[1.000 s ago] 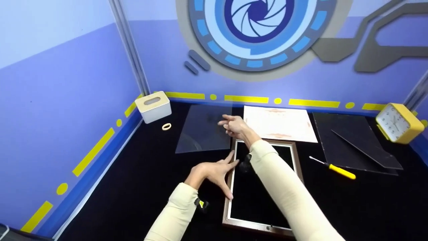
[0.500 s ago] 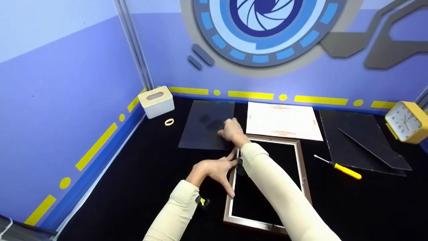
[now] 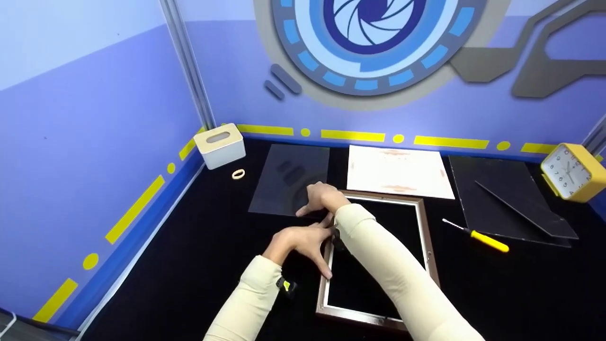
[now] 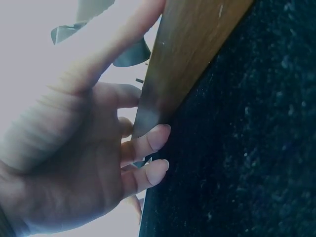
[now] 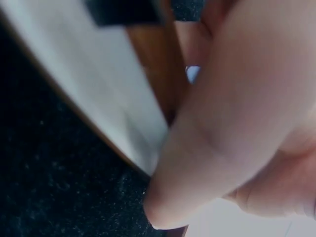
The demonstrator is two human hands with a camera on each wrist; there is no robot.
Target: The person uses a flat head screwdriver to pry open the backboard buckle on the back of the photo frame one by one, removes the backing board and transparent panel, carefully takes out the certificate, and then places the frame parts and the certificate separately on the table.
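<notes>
An empty-looking picture frame (image 3: 429,246), brown with a white inner lip, lies on the black table in the head view. My left hand (image 3: 305,240) rests along its left side, thumb and forefinger spread over the rail. The left wrist view shows the other fingertips (image 4: 157,173) beside the wooden outer edge. My right hand (image 3: 322,196) bends over the far left corner, a digit sticking out to the left. In the right wrist view a large finger (image 5: 197,153) crosses the rail's end (image 5: 155,64); whether the hand grips the frame I cannot tell. A transparent sheet (image 3: 284,189) lies just beyond it.
Behind the frame lies a white printed sheet (image 3: 400,171). To the right are a dark backing board (image 3: 478,203) with a propped-up flap, a yellow screwdriver (image 3: 490,241) and a yellow clock (image 3: 568,170). A tissue box (image 3: 220,147) and a wooden ring (image 3: 238,174) sit at the back left.
My right hand has come from over the transparent sheet down towards me to the frame's far left corner. The sheet's glare has faded. My left hand stays in place.
</notes>
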